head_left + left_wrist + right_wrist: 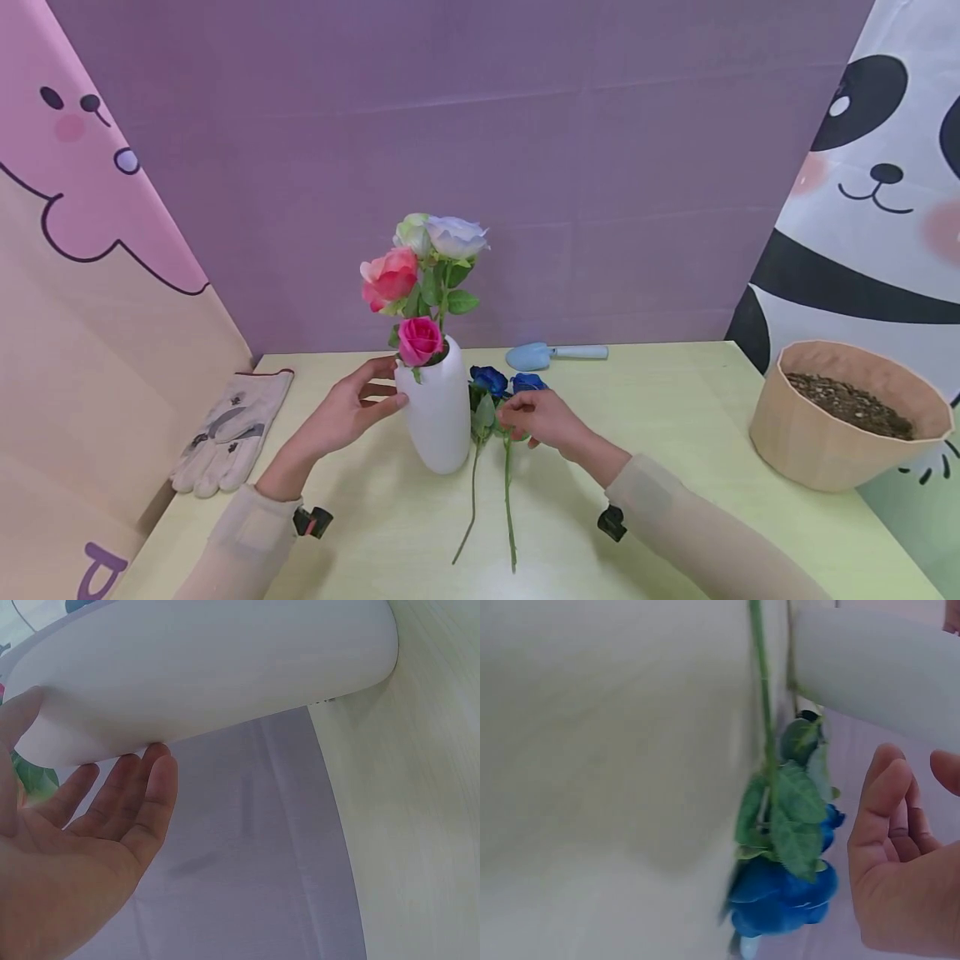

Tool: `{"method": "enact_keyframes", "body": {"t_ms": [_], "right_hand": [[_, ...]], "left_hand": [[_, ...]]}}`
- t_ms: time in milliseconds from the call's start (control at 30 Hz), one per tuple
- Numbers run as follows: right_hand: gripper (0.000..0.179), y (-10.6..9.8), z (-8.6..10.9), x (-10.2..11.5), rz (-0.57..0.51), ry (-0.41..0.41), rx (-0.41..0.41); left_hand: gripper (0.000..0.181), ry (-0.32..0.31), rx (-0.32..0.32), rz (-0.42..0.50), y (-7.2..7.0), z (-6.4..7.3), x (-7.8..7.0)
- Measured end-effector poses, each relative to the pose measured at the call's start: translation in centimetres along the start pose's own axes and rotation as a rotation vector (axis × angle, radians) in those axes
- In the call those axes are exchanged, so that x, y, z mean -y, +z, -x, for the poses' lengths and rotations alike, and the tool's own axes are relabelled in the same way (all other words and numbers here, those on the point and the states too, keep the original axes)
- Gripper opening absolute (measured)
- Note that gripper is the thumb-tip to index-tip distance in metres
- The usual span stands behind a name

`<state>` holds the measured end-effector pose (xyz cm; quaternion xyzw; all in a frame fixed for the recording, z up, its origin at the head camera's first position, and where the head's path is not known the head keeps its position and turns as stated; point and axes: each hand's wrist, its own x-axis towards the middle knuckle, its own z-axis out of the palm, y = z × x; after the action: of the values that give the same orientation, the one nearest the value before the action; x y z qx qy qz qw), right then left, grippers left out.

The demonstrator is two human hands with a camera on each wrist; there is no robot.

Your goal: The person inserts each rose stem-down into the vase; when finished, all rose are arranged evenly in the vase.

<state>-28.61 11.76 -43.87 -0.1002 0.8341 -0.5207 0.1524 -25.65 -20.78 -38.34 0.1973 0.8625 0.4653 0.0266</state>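
Note:
A white vase (438, 421) stands on the table, holding several artificial flowers: a hot-pink rose (420, 340), a coral-pink rose (390, 279) and pale blooms (456, 237). My left hand (347, 414) holds the vase near its mouth, the thumb on its near side and the fingers along its far side, as the left wrist view (82, 847) shows. Right of the vase, two blue roses lie on the table, one rose (489, 381) closer to it, the other rose (780, 900) farther right. Over the right rose's leaves hovers my right hand (551, 418), fingers loosely curled with nothing between them.
Behind the roses lies a light blue trowel (531, 357). A pair of work gloves (232, 433) is at the table's left edge. On the right stands a tan pot (780, 433) with soil in it. A purple cloth backdrop (600, 183) rises behind the table.

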Motion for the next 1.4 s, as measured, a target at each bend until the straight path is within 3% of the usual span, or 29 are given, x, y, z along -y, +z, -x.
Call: {"method": "enact_keyframes", "body": {"t_ms": [633,1133,1400], "right_hand": [[0.02,1.0,-0.7,-4.0,0.203,0.08,0.007],[0.023,1.5,-1.0,-4.5,0.266,0.081,0.015],[0.028,2.2,-1.0,-4.3,0.342,0.054,-0.023]], "left_hand": [[0.065,-0.008,0.011,0.012,-0.1,-0.1,-0.1],[0.065,-0.006,0.013,0.016,-0.1,-0.1,0.1],[0.065,0.001,0.014,0.018,-0.1,-0.1,0.1]]}}
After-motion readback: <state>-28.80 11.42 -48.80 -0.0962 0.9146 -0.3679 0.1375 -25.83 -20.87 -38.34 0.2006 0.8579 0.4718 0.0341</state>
